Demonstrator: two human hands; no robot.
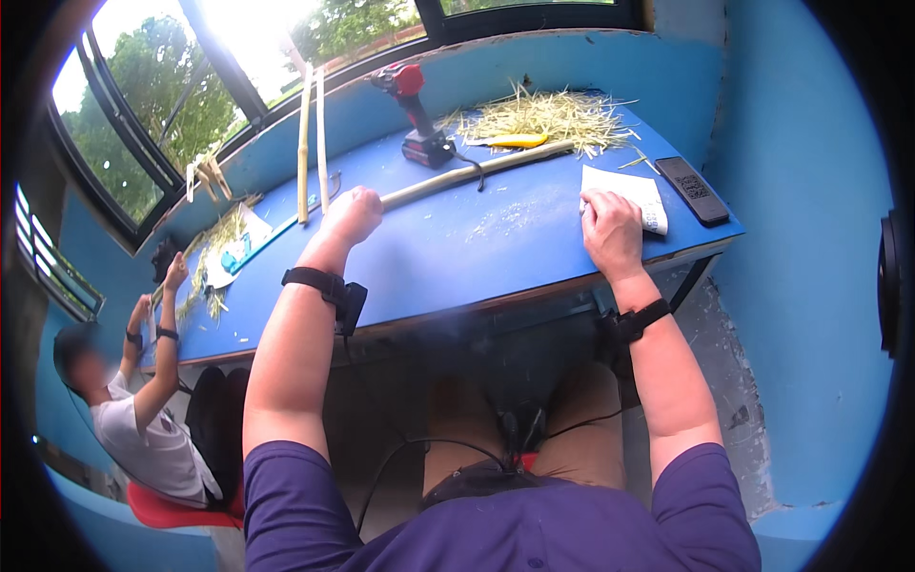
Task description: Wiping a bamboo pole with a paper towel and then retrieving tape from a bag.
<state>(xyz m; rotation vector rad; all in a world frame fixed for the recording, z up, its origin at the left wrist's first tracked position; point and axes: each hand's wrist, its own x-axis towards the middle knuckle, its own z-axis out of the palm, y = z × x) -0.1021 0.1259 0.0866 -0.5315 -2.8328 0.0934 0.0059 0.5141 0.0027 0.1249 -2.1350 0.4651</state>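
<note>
As the left hand point(355, 215) is closed on one end of the wooden stick point(477, 172), whose long axis goes rightward and away on the table point(410, 272), the right hand point(613, 229), apart, grips white paper point(637, 194)

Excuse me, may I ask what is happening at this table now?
A person's left hand grips a pale stick at the blue table; the right hand has its fingers curled over a white sheet. A cordless drill stands behind the stick, near piled straw. Another person sits farther left.
</note>
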